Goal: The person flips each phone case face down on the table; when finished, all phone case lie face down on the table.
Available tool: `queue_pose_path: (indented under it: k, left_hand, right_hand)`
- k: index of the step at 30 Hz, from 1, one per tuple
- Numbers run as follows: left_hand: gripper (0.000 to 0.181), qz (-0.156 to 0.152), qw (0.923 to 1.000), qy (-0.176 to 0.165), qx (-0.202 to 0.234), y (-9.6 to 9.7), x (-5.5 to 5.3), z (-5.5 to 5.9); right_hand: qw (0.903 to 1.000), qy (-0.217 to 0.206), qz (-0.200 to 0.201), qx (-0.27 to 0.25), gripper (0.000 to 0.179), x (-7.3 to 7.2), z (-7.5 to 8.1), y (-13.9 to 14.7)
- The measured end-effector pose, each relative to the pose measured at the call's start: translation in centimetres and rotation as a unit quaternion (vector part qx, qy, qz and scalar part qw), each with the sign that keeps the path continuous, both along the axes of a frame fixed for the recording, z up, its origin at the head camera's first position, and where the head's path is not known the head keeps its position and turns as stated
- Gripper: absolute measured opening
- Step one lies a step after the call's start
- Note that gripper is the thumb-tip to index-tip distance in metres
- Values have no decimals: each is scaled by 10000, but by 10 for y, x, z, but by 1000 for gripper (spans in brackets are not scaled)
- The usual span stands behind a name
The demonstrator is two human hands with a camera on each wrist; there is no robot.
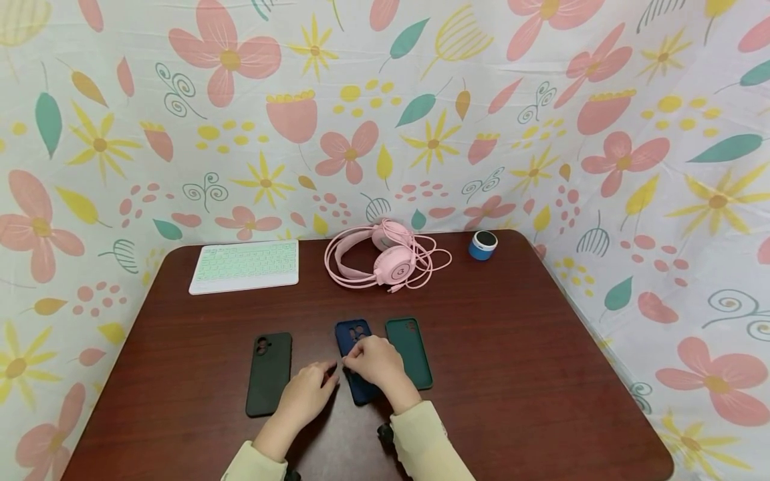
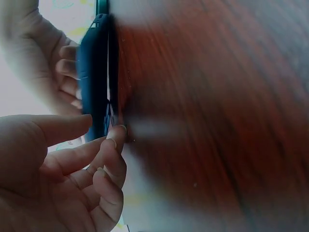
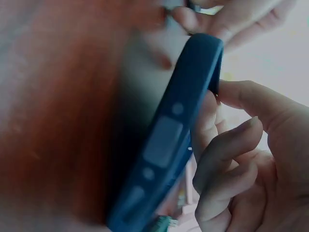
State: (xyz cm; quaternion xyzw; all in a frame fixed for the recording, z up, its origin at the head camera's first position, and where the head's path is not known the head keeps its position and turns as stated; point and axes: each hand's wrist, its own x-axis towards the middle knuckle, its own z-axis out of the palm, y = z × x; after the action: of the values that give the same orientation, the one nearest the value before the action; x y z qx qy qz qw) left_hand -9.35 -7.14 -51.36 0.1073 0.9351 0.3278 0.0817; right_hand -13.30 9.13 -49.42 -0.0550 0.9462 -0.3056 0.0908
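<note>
A dark blue phone case (image 1: 363, 393) lies in the middle of the table, its camera cutouts at the far end. Over it is my right hand (image 1: 377, 361), hiding its middle; in the right wrist view the thumb and forefinger pinch the rim of the blue case (image 3: 176, 121). Just left of that case is my left hand (image 1: 305, 395), thumb and fingers apart and pointing at its left edge. The left wrist view has those fingertips (image 2: 118, 131) right by the case's edge. A blackish phone case (image 1: 269, 374) lies to the left, and a green one (image 1: 415, 354) to the right.
Along the back of the brown table (image 1: 511, 401) stand a white keyboard (image 1: 246, 267) with green keys, pink headphones (image 1: 391, 260) with a coiled cable, and a small blue speaker (image 1: 483, 246). Flower-patterned cloth (image 1: 361, 100) hangs behind and beside the table.
</note>
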Motion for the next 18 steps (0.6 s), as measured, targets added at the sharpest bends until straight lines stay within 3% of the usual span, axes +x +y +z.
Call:
queue_pose_path:
  k: [8, 13, 18]
  left_hand:
    - [32, 12, 9999, -23, 164, 3, 0, 1]
    - [33, 61, 9994, 70, 319, 3, 0, -1]
    - [35, -21, 9978, -60, 660, 3, -2, -3]
  right_hand:
    - [9971, 278, 19, -709, 18, 1, 16, 9]
    - [9929, 199, 78, -1168, 16, 2, 24, 10]
    - [9910, 84, 100, -1332, 16, 3, 27, 10]
